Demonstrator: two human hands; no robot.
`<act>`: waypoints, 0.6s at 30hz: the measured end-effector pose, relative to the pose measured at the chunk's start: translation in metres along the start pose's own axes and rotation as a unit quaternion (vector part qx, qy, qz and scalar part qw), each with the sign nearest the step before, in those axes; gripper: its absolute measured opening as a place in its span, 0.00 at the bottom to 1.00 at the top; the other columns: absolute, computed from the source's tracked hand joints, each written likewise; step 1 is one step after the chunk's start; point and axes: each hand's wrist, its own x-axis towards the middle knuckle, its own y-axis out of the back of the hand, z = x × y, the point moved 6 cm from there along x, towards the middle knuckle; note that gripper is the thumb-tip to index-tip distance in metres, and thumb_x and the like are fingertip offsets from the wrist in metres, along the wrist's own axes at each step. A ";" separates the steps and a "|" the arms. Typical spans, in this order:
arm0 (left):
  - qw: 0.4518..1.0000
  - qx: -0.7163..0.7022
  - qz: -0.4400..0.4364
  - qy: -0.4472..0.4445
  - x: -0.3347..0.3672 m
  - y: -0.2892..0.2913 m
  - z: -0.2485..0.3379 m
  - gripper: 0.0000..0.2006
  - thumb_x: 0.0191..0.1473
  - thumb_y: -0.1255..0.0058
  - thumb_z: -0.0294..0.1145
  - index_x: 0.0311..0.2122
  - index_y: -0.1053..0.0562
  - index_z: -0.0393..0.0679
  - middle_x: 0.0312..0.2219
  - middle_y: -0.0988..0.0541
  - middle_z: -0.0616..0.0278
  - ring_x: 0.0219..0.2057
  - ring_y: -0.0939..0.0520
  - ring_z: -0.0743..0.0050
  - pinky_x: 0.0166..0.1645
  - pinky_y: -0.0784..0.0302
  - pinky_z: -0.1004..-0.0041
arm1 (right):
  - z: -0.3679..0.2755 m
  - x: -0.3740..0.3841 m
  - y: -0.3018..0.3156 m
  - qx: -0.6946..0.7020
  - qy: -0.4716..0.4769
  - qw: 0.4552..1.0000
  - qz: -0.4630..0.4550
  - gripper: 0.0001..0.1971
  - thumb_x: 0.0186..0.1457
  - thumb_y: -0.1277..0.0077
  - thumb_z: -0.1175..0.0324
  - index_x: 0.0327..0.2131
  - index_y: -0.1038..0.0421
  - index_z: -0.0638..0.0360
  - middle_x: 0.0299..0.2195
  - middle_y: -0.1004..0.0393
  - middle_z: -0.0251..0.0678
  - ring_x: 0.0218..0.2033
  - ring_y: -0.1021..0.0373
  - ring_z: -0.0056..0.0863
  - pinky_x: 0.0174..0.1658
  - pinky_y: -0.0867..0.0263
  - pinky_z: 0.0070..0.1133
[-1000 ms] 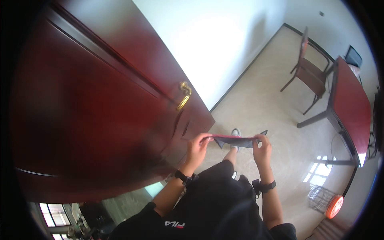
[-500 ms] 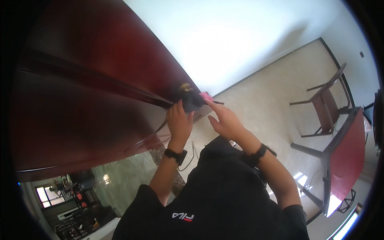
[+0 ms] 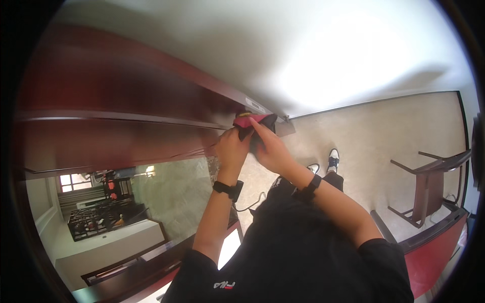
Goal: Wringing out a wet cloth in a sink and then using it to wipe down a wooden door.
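Observation:
A pink-and-black cloth (image 3: 261,119) is bunched up at the edge of a dark red door (image 3: 136,93). On its left side, my left hand (image 3: 232,150) is closed with bent fingers on the dark part. My right hand (image 3: 273,150) grips the cloth from the right, its index finger lying along the pink part. Just beyond the cloth a bit of a brass-coloured handle (image 3: 244,114) shows, mostly covered. A pale metal lock plate (image 3: 255,105) sits in the door's edge close by. Both fingertips are partly hidden in the folds.
A white wall (image 3: 348,65) rises ahead, meeting a beige floor (image 3: 353,131). At the right stand a brown chair (image 3: 427,197) and a red-topped table (image 3: 437,257). A thin cable (image 3: 247,208) lies by my left forearm. Past the door is a room with greenish floor (image 3: 177,192).
The door's edge has turned into view, showing the lock plate. Both hands have drawn closer together, and more pink cloth shows. My view has shifted, bringing my shoes into sight.

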 end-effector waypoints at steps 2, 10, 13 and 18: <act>0.993 0.076 0.006 0.093 0.006 -0.012 0.000 0.20 0.47 0.35 0.49 0.24 0.21 0.39 0.23 0.18 0.46 0.25 0.17 0.41 0.30 0.22 0.51 | 0.002 0.013 -0.001 0.008 0.018 1.000 -0.005 0.41 0.44 0.56 0.84 0.67 0.46 0.64 0.55 0.32 0.58 0.58 0.37 0.55 0.61 0.40 0.38; 0.979 0.069 0.082 0.173 0.005 -0.033 0.013 0.12 0.47 0.40 0.37 0.25 0.24 0.37 0.28 0.19 0.45 0.32 0.19 0.43 0.42 0.25 0.52 | 0.026 0.009 0.017 -0.024 -0.023 0.997 -0.064 0.39 0.43 0.56 0.84 0.65 0.42 0.61 0.52 0.29 0.56 0.56 0.35 0.55 0.58 0.37 0.40; 0.982 0.083 0.113 0.127 -0.004 -0.029 0.020 0.09 0.45 0.41 0.32 0.28 0.24 0.36 0.32 0.19 0.46 0.37 0.20 0.45 0.46 0.26 0.52 | 0.048 -0.009 0.018 -0.021 -0.076 0.991 -0.110 0.39 0.45 0.57 0.84 0.65 0.42 0.59 0.53 0.29 0.56 0.56 0.34 0.55 0.57 0.36 0.40; 0.983 0.131 0.129 0.015 -0.040 -0.019 0.034 0.16 0.41 0.41 0.23 0.40 0.22 0.36 0.38 0.19 0.49 0.47 0.21 0.49 0.56 0.28 0.52 | 0.083 -0.027 0.047 0.041 -0.193 0.977 -0.080 0.35 0.49 0.58 0.82 0.64 0.39 0.59 0.52 0.26 0.57 0.55 0.31 0.54 0.58 0.35 0.35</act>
